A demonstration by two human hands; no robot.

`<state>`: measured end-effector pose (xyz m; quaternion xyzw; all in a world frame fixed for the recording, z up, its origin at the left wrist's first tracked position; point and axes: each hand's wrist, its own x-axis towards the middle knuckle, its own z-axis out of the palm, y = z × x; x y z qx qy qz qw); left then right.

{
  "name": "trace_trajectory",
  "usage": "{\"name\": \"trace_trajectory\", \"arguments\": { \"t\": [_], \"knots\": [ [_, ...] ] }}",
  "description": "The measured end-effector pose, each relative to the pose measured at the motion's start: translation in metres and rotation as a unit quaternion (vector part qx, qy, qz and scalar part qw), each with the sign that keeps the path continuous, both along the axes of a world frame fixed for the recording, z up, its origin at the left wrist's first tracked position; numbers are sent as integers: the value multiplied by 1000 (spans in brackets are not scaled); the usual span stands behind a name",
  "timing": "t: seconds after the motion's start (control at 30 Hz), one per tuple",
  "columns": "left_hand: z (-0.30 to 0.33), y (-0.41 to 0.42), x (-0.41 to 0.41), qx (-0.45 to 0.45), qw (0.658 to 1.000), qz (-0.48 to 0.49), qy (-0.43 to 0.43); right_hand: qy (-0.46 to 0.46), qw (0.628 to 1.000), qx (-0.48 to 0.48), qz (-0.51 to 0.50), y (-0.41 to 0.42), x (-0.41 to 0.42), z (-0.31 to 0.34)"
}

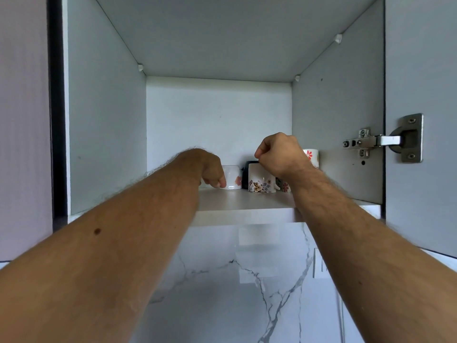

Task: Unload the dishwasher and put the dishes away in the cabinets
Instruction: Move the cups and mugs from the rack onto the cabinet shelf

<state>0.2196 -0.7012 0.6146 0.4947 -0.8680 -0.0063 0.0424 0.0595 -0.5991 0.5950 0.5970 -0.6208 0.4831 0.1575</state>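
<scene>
Head view: both arms reach up into an open wall cabinet (106, 134) with cups on its shelf (247, 203).

Grey-white cabinet interior, door (420, 70) swung open at right with a metal hinge (385, 139); marble-veined wall (247, 280) below the shelf. Left hand (210, 169) is curled downward, fingertips (221, 183) against a white cup (232, 177), upside down on the shelf; whether it grips the cup I cannot tell. Right hand (279, 154) is raised in a closed fist, holding nothing visible, above a floral cup (261, 179). Dark cup (246, 174) sits between these two; red-flower cups (312, 154) at far right, partly hidden behind the wrist.
</scene>
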Motion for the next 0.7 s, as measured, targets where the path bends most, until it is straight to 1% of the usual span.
{"name": "trace_trajectory", "arguments": {
  "t": [0.2,0.27,0.37,0.5,0.57,0.63,0.7],
  "knots": [
    [0,-4,1,17,1000,18,-4,9,1000,7,-5,-3,1,1],
    [1,-5,2,0,999,40,11,13,1000,9,-7,-5,1,1],
    [0,-2,2,-46,997,63,29,17,1000,10,-16,-5,3,1],
    [-1,9,-3,-137,987,71,35,11,1000,13,-14,0,6,1],
    [-3,12,-6,-186,978,76,51,5,1000,8,-13,6,10,0],
    [-6,29,-5,-220,968,80,91,3,1000,-4,-7,15,16,-1],
    [-13,56,-2,-243,954,83,154,21,1000,-16,-2,27,24,-2]
  ]
}}
